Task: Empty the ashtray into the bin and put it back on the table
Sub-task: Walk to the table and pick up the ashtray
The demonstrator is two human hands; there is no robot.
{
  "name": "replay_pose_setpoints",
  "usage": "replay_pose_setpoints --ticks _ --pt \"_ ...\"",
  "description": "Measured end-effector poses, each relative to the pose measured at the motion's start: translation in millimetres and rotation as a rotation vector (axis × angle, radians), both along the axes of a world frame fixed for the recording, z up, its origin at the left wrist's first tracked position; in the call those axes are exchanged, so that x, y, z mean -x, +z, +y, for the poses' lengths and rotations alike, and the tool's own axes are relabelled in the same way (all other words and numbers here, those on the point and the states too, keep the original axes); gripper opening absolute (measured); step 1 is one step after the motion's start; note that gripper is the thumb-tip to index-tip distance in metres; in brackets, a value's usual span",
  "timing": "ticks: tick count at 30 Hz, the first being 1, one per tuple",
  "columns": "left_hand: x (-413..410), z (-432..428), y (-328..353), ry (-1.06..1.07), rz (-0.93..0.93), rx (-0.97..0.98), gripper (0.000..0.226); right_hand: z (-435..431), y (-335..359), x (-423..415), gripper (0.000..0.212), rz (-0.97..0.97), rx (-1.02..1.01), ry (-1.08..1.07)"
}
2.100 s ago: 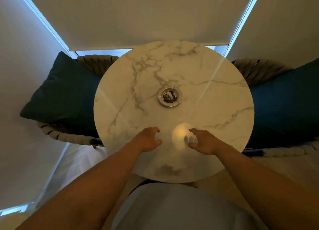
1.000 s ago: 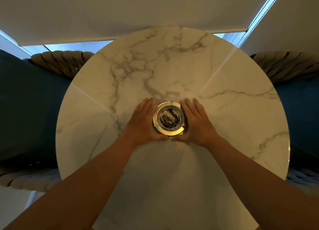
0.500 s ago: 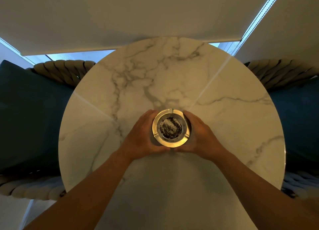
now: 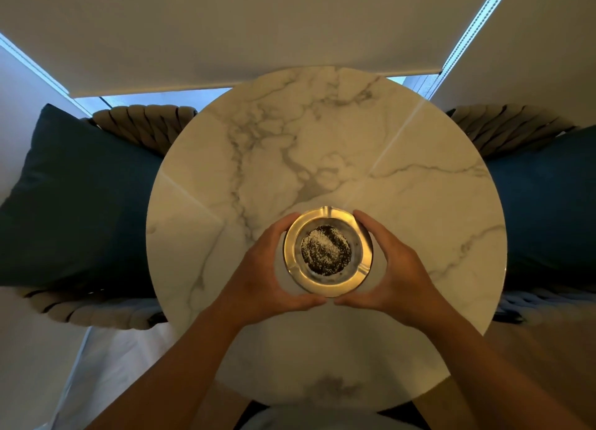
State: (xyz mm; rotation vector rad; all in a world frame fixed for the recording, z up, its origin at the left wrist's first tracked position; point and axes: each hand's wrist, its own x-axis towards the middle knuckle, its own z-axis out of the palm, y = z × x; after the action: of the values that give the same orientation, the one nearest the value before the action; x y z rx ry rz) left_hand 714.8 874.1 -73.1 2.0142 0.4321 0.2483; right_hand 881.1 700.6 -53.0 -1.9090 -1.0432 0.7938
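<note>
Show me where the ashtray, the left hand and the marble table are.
ashtray (image 4: 328, 287): head view, on its near metal rim.
left hand (image 4: 261, 271): head view, on the back of the hand.
marble table (image 4: 322, 132): head view, on the bare far part of the top.

Two bare forearms enter from the lower corners of the frame; no sleeves cover them up to the frame edge. The left hand (image 4: 267, 274) and the right hand (image 4: 392, 273) carry no gloves, rings, watch or wristbands. Fingers are only partly visible. At the bottom centre of the frame, a pale, plain garment (image 4: 322, 418) covers the torso; its type cannot be determined.
</note>
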Motion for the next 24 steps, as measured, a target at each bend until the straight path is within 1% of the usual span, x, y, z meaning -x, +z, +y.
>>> replay_pose_setpoints --ticks 8,15,24 --pt "21 -12 24 -0.044 -0.030 -0.042 0.114 -20 30 31 0.122 -0.065 -0.022 -0.043" --pt "43 -22 29 -0.093 -0.024 -0.062 0.114 -37 39 64 0.123 -0.083 0.007 -0.091" --pt "71 -55 38 -0.076 -0.001 -0.061 0.114 -66 48 86 0.124 -0.110 0.018 -0.050"
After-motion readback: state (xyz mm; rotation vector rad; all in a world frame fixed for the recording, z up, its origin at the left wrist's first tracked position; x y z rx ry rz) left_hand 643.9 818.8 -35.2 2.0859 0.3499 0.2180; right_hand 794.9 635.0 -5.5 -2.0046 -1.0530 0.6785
